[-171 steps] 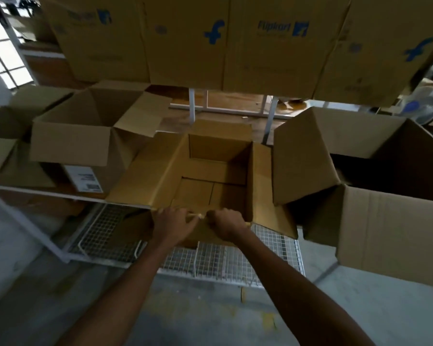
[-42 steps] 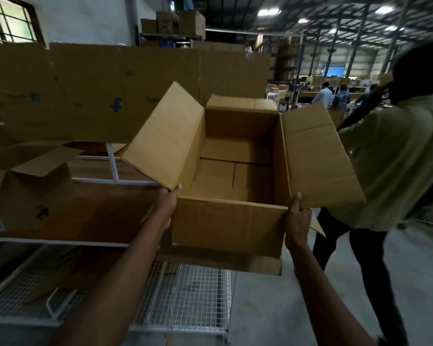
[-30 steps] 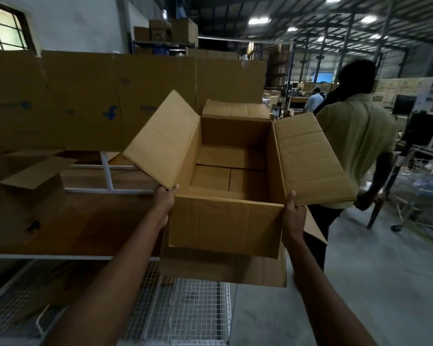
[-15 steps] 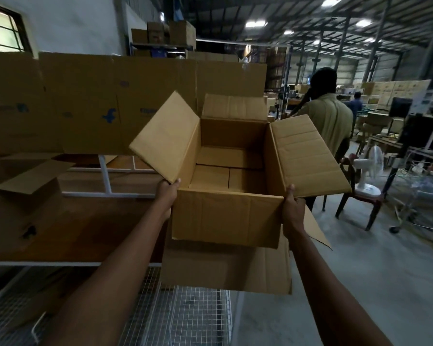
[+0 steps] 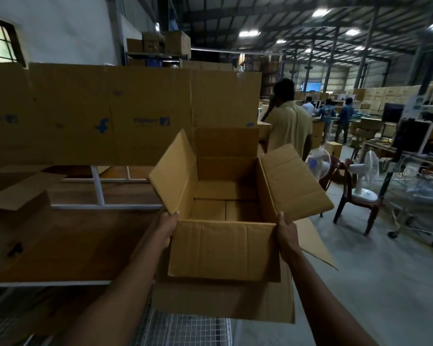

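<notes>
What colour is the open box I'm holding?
The cardboard box is plain tan brown; the head view shows it best.

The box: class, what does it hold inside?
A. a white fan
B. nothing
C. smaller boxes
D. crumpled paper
B: the box, gripped at its near corners by the left hand and the right hand, has its top flaps open, and only its bare bottom flaps show inside.

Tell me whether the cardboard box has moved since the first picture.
Yes. The cardboard box has come up off the wire shelf; the left hand and right hand hold it above its right end.
</notes>
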Motion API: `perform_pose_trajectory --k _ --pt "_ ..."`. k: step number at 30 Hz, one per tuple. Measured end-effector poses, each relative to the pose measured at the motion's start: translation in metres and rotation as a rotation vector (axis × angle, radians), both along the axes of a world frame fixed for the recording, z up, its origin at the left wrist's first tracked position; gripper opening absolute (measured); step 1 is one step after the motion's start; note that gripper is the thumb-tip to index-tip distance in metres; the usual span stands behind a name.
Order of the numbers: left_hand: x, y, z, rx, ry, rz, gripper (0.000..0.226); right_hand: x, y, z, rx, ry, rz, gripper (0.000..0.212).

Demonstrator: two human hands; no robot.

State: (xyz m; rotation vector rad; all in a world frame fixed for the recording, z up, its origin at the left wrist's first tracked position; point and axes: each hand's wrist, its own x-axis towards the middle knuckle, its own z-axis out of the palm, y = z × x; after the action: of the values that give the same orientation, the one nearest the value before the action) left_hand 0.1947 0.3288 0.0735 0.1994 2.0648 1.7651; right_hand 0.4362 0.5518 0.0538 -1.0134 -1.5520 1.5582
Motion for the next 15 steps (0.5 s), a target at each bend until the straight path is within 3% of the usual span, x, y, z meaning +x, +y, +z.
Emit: perform_pose_trajectory --k 5,9,15 --pt "-0.010 0.008 -0.036 -0.004 -0.023 0.049 0.036 -0.008 0.002 -0.014 0.039 -0.072 -0.039 0.044" --pt "-0.009 0.016 -0.046 0.045 -0.010 0.227 0.037 -0.015 0.000 -0.014 0.081 -0.105 -0.096 0.040" --pt "0.037 0.022 -0.056 0.104 0.272 0.586 0.092 -0.012 0.002 -0.023 0.123 -0.148 -0.176 0.037"
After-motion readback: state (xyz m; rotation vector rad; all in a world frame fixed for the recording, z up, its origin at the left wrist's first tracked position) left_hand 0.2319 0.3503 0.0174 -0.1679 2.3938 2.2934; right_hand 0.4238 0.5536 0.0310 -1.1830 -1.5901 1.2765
